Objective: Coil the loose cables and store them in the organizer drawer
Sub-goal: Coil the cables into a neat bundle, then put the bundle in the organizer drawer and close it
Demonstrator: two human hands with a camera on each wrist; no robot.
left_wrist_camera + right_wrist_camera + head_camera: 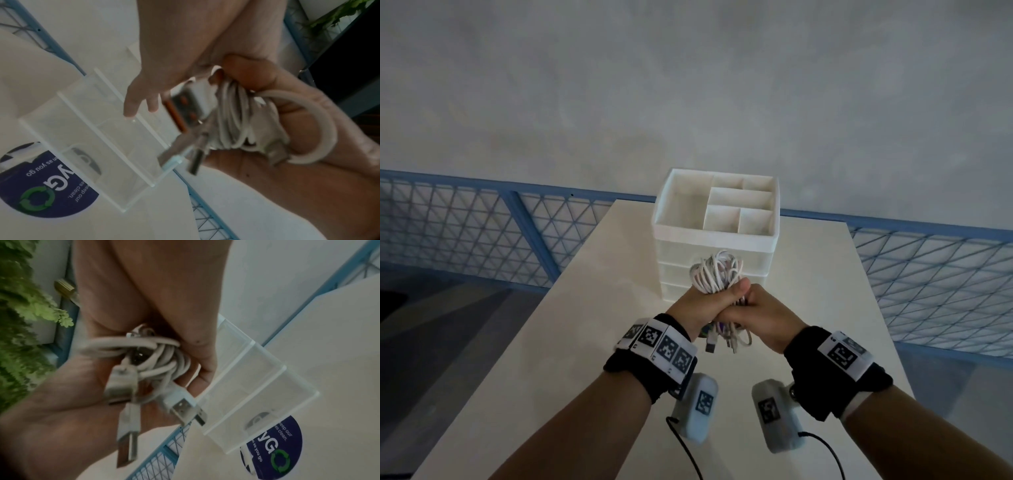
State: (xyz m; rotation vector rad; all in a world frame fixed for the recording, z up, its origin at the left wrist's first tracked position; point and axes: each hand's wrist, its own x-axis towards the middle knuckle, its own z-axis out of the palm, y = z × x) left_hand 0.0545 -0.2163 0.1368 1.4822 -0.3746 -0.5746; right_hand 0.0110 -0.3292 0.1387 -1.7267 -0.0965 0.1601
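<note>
A bundle of coiled white cables [717, 274] is clasped between both hands above the table, just in front of the organizer. My left hand [700, 303] wraps it from the left with the thumb laid across the top. From the right, my right hand [767, 315] grips the same bundle. Several USB plugs [710, 346] dangle below the fists. The wrist views show the cable bundle [232, 123] [160, 356] pressed between the palms. The white organizer [717, 236] has an open divided top tray and translucent drawers [102, 129] [257, 378] that sit flush.
The white table [585, 342] reaches to a blue mesh railing [465, 233] at the back and sides. A round blue sticker [47, 186] [273, 447] lies on the tabletop by the organizer. Green foliage [24, 305] stands beyond the railing.
</note>
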